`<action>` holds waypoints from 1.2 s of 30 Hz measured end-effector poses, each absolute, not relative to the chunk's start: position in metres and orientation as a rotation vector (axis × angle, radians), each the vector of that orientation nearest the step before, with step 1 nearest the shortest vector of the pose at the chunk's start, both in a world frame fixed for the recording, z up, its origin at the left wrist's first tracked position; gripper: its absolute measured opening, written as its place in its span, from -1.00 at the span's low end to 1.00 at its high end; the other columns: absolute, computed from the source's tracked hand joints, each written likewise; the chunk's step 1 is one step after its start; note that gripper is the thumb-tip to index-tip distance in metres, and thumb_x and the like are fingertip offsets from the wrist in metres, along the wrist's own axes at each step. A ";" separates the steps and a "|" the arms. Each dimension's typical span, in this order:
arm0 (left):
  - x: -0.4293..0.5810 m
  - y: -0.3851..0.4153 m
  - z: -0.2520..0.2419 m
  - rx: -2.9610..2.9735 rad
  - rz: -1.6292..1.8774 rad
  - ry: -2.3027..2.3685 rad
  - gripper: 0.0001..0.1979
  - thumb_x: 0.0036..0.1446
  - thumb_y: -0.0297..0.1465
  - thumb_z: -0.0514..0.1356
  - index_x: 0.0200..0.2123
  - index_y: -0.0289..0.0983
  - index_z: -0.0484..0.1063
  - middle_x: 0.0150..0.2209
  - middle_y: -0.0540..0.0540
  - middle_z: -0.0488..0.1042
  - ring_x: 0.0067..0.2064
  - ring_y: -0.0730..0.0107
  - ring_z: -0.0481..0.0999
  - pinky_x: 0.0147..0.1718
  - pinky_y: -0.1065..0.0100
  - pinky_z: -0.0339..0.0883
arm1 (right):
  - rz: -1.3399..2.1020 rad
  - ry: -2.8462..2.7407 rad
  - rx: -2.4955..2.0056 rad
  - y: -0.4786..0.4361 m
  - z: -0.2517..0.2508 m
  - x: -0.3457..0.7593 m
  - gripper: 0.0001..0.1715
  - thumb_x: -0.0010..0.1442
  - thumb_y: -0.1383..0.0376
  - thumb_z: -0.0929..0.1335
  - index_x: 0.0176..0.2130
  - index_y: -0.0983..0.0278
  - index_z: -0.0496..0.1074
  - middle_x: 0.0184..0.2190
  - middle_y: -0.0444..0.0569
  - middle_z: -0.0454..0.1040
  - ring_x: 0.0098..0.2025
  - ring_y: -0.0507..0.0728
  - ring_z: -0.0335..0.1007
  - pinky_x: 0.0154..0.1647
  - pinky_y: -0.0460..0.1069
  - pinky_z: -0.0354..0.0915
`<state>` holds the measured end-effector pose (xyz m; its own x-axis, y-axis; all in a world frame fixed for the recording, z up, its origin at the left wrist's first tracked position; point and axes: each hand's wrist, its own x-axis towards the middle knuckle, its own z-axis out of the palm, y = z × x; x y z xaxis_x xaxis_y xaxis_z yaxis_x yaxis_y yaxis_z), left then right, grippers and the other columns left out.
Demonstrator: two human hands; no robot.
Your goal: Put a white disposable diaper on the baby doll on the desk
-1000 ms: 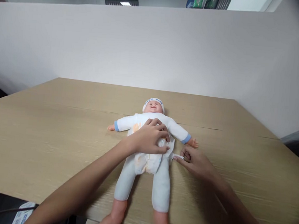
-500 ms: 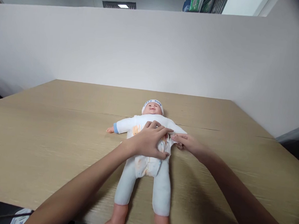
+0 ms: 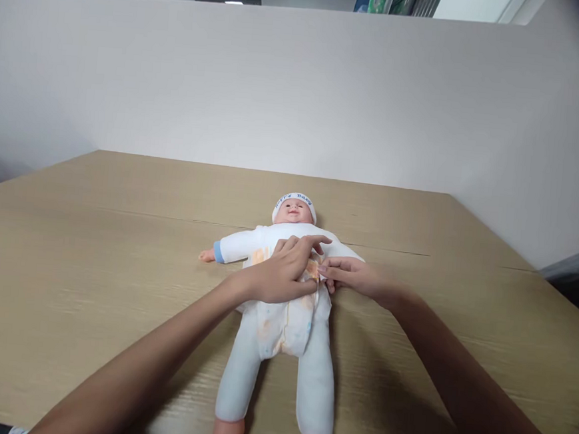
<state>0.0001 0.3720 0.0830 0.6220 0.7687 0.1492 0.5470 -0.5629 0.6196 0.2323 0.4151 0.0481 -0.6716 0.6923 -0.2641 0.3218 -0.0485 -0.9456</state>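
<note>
Your right hand (image 3: 352, 277) has come in from the tabletop (image 3: 90, 261) to the doll (image 3: 284, 290), its grip pinching the diaper (image 3: 286, 320) tab at the waist. Your left hand (image 3: 278, 273) stays flat, unclenched, pressing the diaper front.

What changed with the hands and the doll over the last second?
The right hand moved from the table beside the doll, where it pinched a white tab, inward onto the diaper's waist, meeting the left hand. The left hand stayed pressed on the belly; the doll stayed on its back on the table.
</note>
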 end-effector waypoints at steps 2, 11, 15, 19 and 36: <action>0.000 0.372 0.085 2.320 0.527 1.040 -0.40 0.25 -0.36 0.15 0.32 -0.14 0.10 0.25 -0.19 0.34 0.23 -0.06 0.27 0.23 -0.09 0.16 | 1.845 -1.904 -1.059 0.417 0.049 0.235 -0.39 0.18 -0.24 0.45 -0.35 0.24 0.43 -0.43 -0.13 0.44 -0.31 0.11 0.35 -0.16 0.03 0.25; 0.000 0.375 0.086 2.311 0.421 1.050 -0.57 0.32 -0.32 0.07 0.23 -0.17 0.16 0.29 -0.17 0.26 0.19 -0.06 0.23 0.19 -0.07 0.20 | 1.830 -1.999 -1.034 0.417 0.057 0.245 -0.47 0.25 -0.16 0.45 -0.28 0.26 0.53 -0.31 -0.07 0.55 -0.19 0.13 0.42 -0.04 0.04 0.26; -0.001 0.376 0.086 2.298 0.426 1.043 -0.61 0.33 -0.31 0.06 0.20 -0.15 0.18 0.27 -0.15 0.27 0.17 -0.06 0.24 0.17 -0.07 0.22 | 1.825 -1.943 -1.058 0.417 0.048 0.238 -0.44 0.17 -0.19 0.49 -0.31 0.26 0.51 -0.39 -0.10 0.50 -0.26 0.11 0.39 -0.13 0.04 0.25; 0.000 0.375 0.087 2.314 0.415 1.042 -0.64 0.34 -0.29 0.05 0.17 -0.15 0.19 0.26 -0.15 0.29 0.13 -0.03 0.26 0.15 -0.06 0.23 | 1.782 -1.913 -1.080 0.414 0.044 0.230 -0.43 0.11 -0.19 0.51 -0.34 0.25 0.48 -0.44 -0.14 0.45 -0.32 0.09 0.34 -0.19 0.03 0.23; 0.005 0.375 0.091 2.294 0.394 1.138 -0.73 0.39 -0.39 -0.06 0.11 -0.16 0.23 0.18 -0.16 0.35 0.15 0.07 0.27 0.20 0.00 0.18 | 1.634 -2.082 -1.147 0.418 0.034 0.234 -0.35 0.20 -0.31 0.38 -0.35 0.21 0.33 -0.43 -0.18 0.36 -0.40 0.05 0.21 -0.35 -0.01 0.14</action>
<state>0.0055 0.3748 0.0913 0.5996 0.8000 0.0194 0.6409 -0.4946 0.5871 0.2341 0.4180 0.0340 -0.6560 0.7085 -0.2601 0.4209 0.0574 -0.9053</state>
